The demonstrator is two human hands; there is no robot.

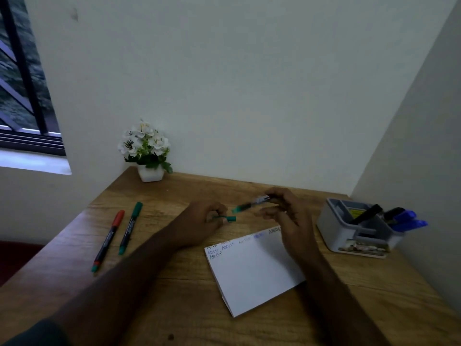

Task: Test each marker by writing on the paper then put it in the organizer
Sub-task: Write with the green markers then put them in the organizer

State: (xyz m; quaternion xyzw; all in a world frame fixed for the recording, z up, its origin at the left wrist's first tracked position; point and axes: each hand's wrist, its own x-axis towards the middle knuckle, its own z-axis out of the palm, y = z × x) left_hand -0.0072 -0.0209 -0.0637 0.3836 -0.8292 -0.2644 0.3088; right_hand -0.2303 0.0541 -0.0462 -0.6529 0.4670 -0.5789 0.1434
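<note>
My right hand (287, 211) holds a green marker (249, 204) by its barrel, tip pointing left, above the desk. My left hand (207, 218) pinches the marker's green cap (230, 219), which is off and a short gap from the tip. Below the hands lies the white paper (254, 270), with several rows of test letters along its top edge. A grey organizer (349, 236) at the right holds several black and blue markers (404, 221). A red-capped marker (108, 239) and a green-capped marker (130, 227) lie on the desk at the left.
A small white pot of white flowers (147, 151) stands at the back left corner of the wooden desk (174, 295). Walls close in behind and on the right. A window is at the far left.
</note>
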